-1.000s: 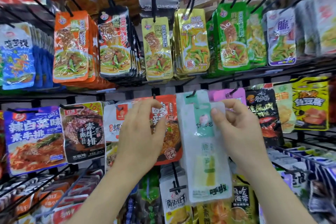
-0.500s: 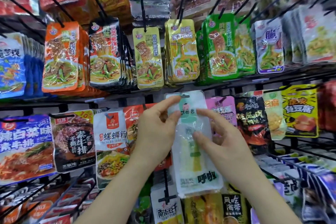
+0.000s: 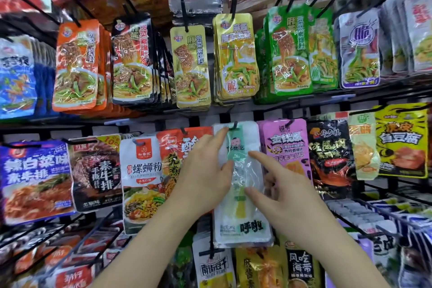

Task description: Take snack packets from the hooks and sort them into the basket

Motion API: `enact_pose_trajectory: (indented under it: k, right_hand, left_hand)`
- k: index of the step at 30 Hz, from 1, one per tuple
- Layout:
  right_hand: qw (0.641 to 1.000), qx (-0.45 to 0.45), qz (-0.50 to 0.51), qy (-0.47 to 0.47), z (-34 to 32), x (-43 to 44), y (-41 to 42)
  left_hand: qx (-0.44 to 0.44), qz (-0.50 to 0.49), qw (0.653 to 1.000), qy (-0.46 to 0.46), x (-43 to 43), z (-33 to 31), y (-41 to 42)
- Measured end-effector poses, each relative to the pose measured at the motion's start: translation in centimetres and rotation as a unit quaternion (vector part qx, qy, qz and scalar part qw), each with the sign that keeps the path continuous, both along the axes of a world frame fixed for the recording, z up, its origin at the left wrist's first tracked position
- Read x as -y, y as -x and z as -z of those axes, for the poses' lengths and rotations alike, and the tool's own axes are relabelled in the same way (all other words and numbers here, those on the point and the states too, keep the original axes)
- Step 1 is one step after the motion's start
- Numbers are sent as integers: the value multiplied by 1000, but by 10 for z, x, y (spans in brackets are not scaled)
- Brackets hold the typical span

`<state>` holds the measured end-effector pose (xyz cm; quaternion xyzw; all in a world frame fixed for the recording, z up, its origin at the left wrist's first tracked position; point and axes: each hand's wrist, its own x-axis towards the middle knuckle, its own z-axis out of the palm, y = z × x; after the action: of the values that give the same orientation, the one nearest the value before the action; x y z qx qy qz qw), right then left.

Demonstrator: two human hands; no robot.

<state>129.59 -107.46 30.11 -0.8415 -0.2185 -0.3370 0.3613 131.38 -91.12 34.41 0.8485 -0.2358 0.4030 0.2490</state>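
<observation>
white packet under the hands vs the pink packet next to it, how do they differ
Colour: the white packet is pale and partly see-through with a green strip; the pink packet is opaque pink with dark lettering.
Handling: the left hand and right hand are both on the white packet; the pink packet hangs free, its lower part hidden by the right hand.
Shared: both hang side by side from hooks in the same row.

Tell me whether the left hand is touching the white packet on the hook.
Touching. Head view: thumb and forefinger of the left hand lie on the white packet, with no gap showing.
</observation>
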Motion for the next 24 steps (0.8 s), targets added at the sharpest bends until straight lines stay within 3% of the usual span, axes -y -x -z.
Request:
enact_pose_trajectory:
  k: [4, 9, 12, 17, 24]
  right_hand:
    - [993, 37, 75, 81, 4, 5, 2]
    - [975, 73, 174, 121, 10, -1, -1]
    - [970, 125, 181, 103, 20, -3, -10]
    - [973, 113, 171, 107, 25, 0, -21]
    - [982, 110, 135, 79, 30, 1, -23]
  left_hand:
    - [-1, -31, 999, -33, -2, 5, 1]
    - [88, -186, 968, -142, -1, 9, -1]
    - [136, -205, 955, -164, -8, 22, -5]
    - [87, -239, 942, -218, -13, 42, -17]
    - [97, -193, 964, -157, -10, 49, -17]
